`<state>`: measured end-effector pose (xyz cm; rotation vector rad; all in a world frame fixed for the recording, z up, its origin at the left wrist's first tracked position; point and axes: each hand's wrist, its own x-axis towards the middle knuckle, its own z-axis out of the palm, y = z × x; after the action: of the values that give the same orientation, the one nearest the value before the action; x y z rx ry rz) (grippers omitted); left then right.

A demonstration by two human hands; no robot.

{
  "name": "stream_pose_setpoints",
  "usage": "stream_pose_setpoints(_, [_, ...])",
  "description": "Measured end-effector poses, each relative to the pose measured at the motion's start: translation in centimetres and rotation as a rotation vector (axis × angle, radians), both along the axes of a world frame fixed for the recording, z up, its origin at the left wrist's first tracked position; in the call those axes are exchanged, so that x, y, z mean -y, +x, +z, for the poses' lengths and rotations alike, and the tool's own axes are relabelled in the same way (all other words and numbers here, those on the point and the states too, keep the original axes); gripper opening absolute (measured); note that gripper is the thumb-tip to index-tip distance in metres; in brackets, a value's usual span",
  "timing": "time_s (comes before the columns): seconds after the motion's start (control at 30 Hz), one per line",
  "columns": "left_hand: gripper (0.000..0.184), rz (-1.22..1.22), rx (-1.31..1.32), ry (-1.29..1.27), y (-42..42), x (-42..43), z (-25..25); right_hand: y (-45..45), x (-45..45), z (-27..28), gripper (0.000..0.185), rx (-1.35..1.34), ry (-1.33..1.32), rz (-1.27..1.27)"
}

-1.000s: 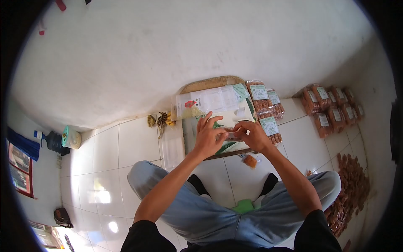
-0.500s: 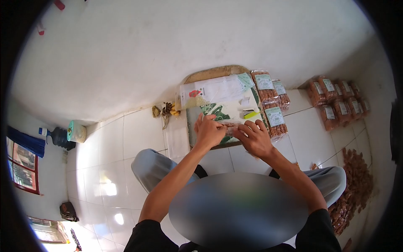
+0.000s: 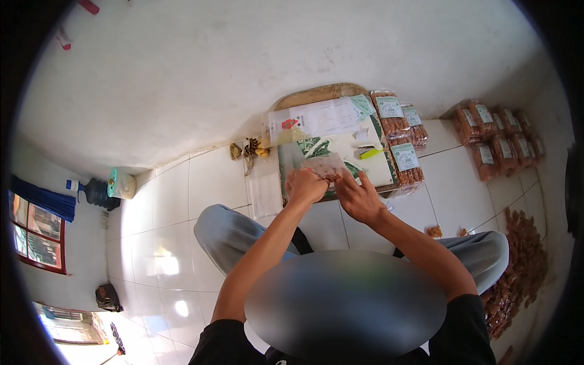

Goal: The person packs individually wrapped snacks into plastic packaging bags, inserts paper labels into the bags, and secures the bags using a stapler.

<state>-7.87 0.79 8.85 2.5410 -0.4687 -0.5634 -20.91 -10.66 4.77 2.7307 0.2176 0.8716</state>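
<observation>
A clear plastic bag [image 3: 325,163] with brown pieces in it lies between my hands, over the near edge of a low table [image 3: 380,172] with a green-and-white top. My left hand [image 3: 307,185] is closed on the bag's near left part. On the right side of the bag, my right hand [image 3: 360,198] grips with thumb and fingertips, one finger raised. The fingers partly hide the bag's near end. Beyond my right hand, a lime-green stapler [image 3: 370,154] rests on the table near a small white piece [image 3: 362,134].
Labelled packs [image 3: 406,157] of brown snacks stand along the table's right side. More packs [image 3: 502,146] are stacked by the wall. Loose brown pieces [image 3: 517,261] are heaped at far right. Bananas [image 3: 260,149] lie left of the table; printed sheets [image 3: 331,120] cover its back.
My hands have shifted on the bag, and more of its clear film now shows beyond my fingers. The view has tilted slightly.
</observation>
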Motion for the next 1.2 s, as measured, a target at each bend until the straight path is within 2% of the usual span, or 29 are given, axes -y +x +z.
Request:
stream_pose_setpoints(0.03, [0.029, 0.022, 0.053, -0.005, 0.0, 0.0, -0.4, 0.1, 0.0, -0.3, 0.034, -0.044, -0.027, 0.009])
stream_pose_setpoints(0.1, [0.035, 0.028, -0.014, -0.125, 0.6, -0.1, -2.2, 0.2, 0.2, -0.3, 0.033, -0.082, -0.06, 0.016])
stream_pose_setpoints(0.17, [0.035, 0.001, 0.026, -0.157, 2.6, 0.0, -7.4, 0.5, 0.1, 0.2, 0.025, 0.017, -0.078, 0.029])
stream_pose_setpoints(0.2, [0.034, -0.01, 0.043, -0.17, 2.6, -0.1, -7.3, 0.5, 0.1, 0.0, 0.025, 0.016, -0.076, 0.032])
stream_pose_setpoints(0.23, [0.034, -0.021, 0.06, -0.183, 1.9, -0.1, -5.4, 0.4, 0.3, -0.4, 0.024, 0.056, 0.058, 0.036])
stream_pose_setpoints(0.27, [0.03, -0.011, 0.099, -0.065, 1.1, 0.0, -3.5, 0.3, 0.4, -0.7, 0.023, 0.095, 0.193, 0.039])
stream_pose_setpoints(0.3, [0.027, -0.001, 0.14, 0.049, 0.4, 0.1, -1.3, 0.0, 0.1, -0.5, 0.023, 0.093, 0.191, 0.041])
stream_pose_setpoints(0.37, [0.024, -0.011, 0.119, 0.026, 0.2, -0.2, -1.2, -0.8, -0.5, 0.0, 0.035, 0.039, 0.787, -0.268])
stream_pose_setpoints(0.4, [0.024, -0.018, 0.104, 0.018, 0.4, -0.4, -1.6, -0.7, -0.4, -0.4, 0.035, 0.032, 0.785, -0.268])
stream_pose_setpoints(0.43, [0.024, -0.024, 0.09, 0.009, 0.5, -0.6, -2.0, -0.6, -0.2, -1.1, 0.038, -0.075, 1.22, -0.43])
stream_pose_setpoints(0.47, [0.024, -0.042, -0.114, -0.026, 1.2, -0.8, -2.7, -0.6, -0.1, -1.7, 0.043, -0.187, 1.654, -0.598])
stream_pose_setpoints(0.5, [0.024, -0.054, -0.216, -0.049, 1.2, -0.8, -2.9, -0.6, 0.1, -2.1, 0.043, -0.188, 1.651, -0.604])
stream_pose_setpoints(0.53, [0.025, -0.062, -0.318, -0.067, 1.3, -0.7, -3.2, -0.5, 0.3, -2.4, 0.046, -0.295, 1.848, -0.475])
stream_pose_setpoints(0.57, [0.025, -0.055, -0.204, -0.071, 0.4, -0.9, -3.7, -0.6, 0.3, -2.7, 0.05, -0.407, 2.039, -0.335])
stream_pose_setpoints(0.6, [0.025, -0.047, -0.087, -0.076, -0.3, -1.0, -3.9, -0.5, 0.3, -2.8, 0.05, -0.411, 2.037, -0.339])
stream_pose_setpoints(0.7, [0.024, -0.037, -0.013, -0.076, -1.8, -1.4, -4.4, -0.4, -0.3, -3.2, 0.051, -0.41, 2.145, -0.295])
stream_pose_setpoints(0.77, [0.023, -0.032, 0.036, -0.082, -2.9, -1.8, -5.4, -0.2, -0.8, -4.0, 0.045, -0.352, 2.301, -0.341])
stream_pose_setpoints(0.87, [0.021, -0.009, 0.079, -0.097, -4.1, -2.1, -6.3, -0.2, -1.6, -5.2, 0.036, -0.284, 2.361, -0.4])
stream_pose_setpoints(0.97, [0.021, 0.01, 0.068, -0.092, -4.8, -2.2, -7.2, -0.1, -2.3, -6.2, 0.029, -0.165, 2.382, -0.46])
stream_pose_setpoints(1.2, [0.022, 0.075, 0.091, -0.092, -5.7, -2.2, -8.5, 0.6, -2.9, -8.4, 0.029, -0.024, 2.302, -0.528])
